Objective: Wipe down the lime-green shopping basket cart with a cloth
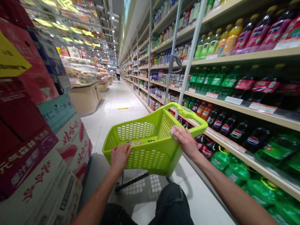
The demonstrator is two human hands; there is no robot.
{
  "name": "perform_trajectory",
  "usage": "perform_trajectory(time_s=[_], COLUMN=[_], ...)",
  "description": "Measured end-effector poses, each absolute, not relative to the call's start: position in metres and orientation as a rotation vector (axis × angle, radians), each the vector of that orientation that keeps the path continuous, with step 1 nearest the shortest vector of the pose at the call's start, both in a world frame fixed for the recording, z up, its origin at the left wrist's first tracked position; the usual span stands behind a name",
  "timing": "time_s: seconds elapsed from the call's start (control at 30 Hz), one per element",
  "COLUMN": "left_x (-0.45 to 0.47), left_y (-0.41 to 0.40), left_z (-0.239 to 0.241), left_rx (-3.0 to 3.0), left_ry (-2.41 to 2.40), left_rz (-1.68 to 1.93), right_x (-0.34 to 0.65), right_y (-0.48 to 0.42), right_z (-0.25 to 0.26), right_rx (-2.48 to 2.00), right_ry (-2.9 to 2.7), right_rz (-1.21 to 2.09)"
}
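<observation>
A lime-green plastic shopping cart [145, 157] stands sideways in front of my knees. My left hand [120, 156] is curled over the near rim of its basket, towards the left end. Just past those fingertips lies something pale and crumpled [134, 142], too small to name. My right hand [185, 139] presses a crumpled white tissue [173, 132] against the basket's near rim, close to the handle end. The cart's green handle [191, 115] rises beyond that hand, towards the shelves.
Shelves of bottled drinks [225, 122] run along the right, with large green bottles [236, 173] at the bottom. Stacked drink cartons [70, 137] stand close on the left. The tiled aisle [112, 97] stretches ahead past display counters [84, 97] to a distant person [117, 72].
</observation>
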State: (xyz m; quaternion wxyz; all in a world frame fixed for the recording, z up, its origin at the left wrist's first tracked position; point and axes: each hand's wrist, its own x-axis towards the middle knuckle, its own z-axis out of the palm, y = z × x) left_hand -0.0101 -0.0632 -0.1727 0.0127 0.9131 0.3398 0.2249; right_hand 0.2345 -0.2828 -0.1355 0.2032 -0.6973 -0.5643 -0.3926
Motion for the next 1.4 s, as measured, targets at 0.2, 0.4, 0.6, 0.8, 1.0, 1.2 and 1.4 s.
perform_trajectory(time_s=[0.2, 0.4, 0.6, 0.8, 1.0, 1.2, 1.4], left_x=[-0.008, -0.006, -0.006, 0.001, 0.007, 0.010, 0.014], left_y=[-0.060, -0.061, -0.066, -0.075, -0.084, -0.098, -0.107], left_z=[-0.176, -0.175, -0.175, -0.174, -0.174, -0.173, -0.178], left_rx=[2.846, 2.862, 2.875, 2.868, 2.854, 2.829, 2.816], left_ry=[1.100, 1.098, 1.157, 1.159, 1.206, 1.219, 1.067], left_rz=[0.735, 0.685, 0.704, 0.706, 0.711, 0.658, 0.662], right_x=[0.281, 0.250, 0.286, 0.243, 0.281, 0.254, 0.251], right_y=[-0.329, -0.301, -0.323, -0.305, -0.321, -0.278, -0.285], right_z=[-0.112, -0.142, -0.150, -0.222, -0.166, -0.200, -0.197], right_rx=[-1.992, -1.820, -1.764, -1.880, -1.839, -1.820, -1.721], right_ry=[-1.117, -1.521, -0.743, -1.045, -0.794, -1.085, -1.121], right_rz=[-1.169, -1.137, -1.221, -0.979, -1.109, -0.908, -0.878])
